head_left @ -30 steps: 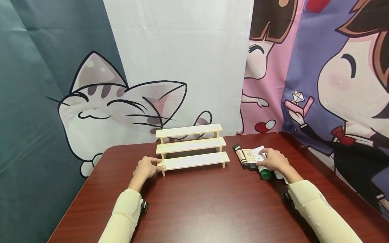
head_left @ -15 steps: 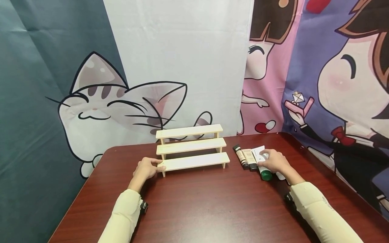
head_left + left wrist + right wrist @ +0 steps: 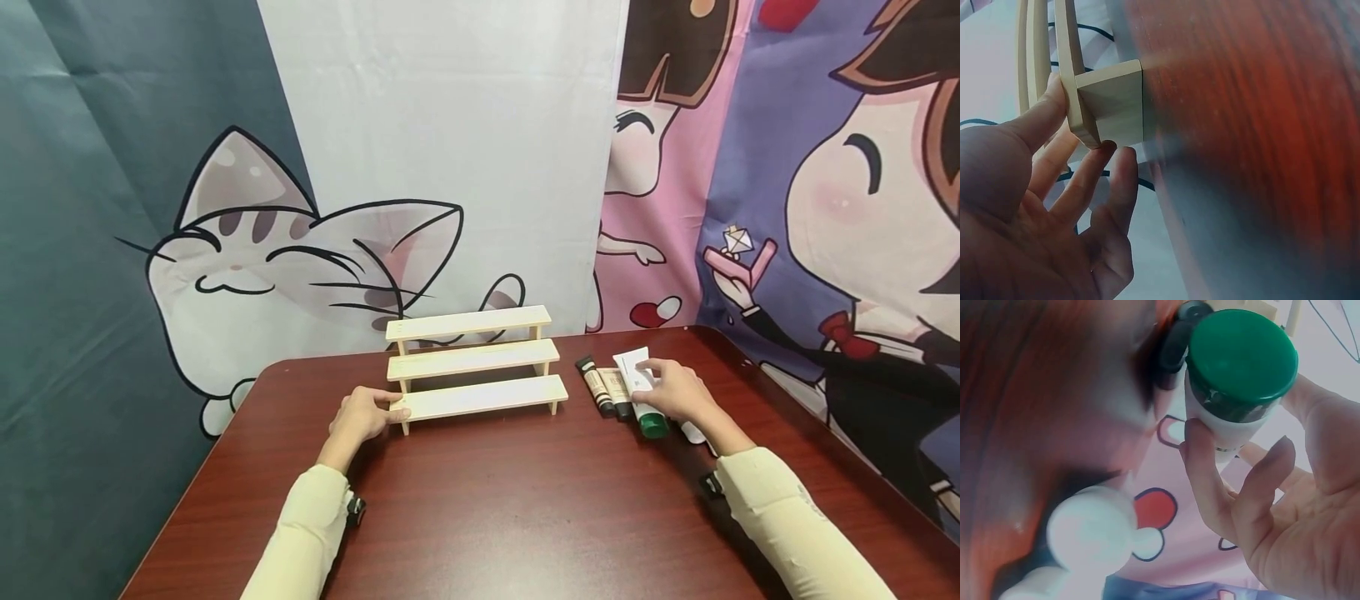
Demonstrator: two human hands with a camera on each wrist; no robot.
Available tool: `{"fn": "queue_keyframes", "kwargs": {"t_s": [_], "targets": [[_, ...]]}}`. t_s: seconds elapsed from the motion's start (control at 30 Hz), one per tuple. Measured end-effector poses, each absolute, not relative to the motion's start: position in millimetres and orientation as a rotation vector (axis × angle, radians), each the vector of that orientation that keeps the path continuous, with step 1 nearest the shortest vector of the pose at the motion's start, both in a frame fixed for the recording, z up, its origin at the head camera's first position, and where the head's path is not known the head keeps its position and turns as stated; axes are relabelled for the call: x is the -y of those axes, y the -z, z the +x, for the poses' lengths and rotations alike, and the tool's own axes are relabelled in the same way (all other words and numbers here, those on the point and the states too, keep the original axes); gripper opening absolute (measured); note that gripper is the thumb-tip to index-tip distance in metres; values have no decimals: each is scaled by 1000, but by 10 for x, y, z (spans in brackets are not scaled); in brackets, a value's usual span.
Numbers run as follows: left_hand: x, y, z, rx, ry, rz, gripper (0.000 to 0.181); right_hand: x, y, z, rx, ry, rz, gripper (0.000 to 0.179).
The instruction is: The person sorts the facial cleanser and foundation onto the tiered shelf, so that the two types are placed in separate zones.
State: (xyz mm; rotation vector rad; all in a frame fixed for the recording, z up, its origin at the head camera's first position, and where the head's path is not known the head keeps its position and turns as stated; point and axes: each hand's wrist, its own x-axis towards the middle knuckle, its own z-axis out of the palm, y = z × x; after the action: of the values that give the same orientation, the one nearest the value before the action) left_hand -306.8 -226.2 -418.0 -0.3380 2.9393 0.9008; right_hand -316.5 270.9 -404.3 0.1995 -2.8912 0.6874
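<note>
On the table stands a three-tier pale wooden display rack [image 3: 480,398]. My left hand [image 3: 362,415] holds the left end of its lowest tier. In the left wrist view, the thumb lies on top of the board [image 3: 1071,56] and fingertips touch its end. My right hand [image 3: 678,392] grips a white squeeze tube with a green cap [image 3: 636,379] between thumb and fingers. In the right wrist view, the green cap [image 3: 1242,356] faces the camera, and the tube looks raised off the table. Beside it lie a beige tube with a black cap [image 3: 617,392] and a dark-ended slim tube [image 3: 595,385].
More white tubes [image 3: 692,432] lie beneath and beyond my right hand, mostly hidden; their white ends [image 3: 1091,531] show in the right wrist view. The reddish-brown table [image 3: 495,508] backs onto a cartoon-printed cloth [image 3: 450,150].
The white tube with the green cap has risen slightly and shifted a little left in my right hand, now overlapping the beige tube. My left hand stays on the rack.
</note>
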Motion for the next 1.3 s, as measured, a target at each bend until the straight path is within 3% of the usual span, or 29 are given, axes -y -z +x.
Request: {"fn": "queue_keyframes", "kwargs": {"t_s": [1.3], "targets": [[2229, 4153, -3035, -2968, -868, -327, 48, -2148, 3682, -3026, 2659, -811, 285, 66]]}}
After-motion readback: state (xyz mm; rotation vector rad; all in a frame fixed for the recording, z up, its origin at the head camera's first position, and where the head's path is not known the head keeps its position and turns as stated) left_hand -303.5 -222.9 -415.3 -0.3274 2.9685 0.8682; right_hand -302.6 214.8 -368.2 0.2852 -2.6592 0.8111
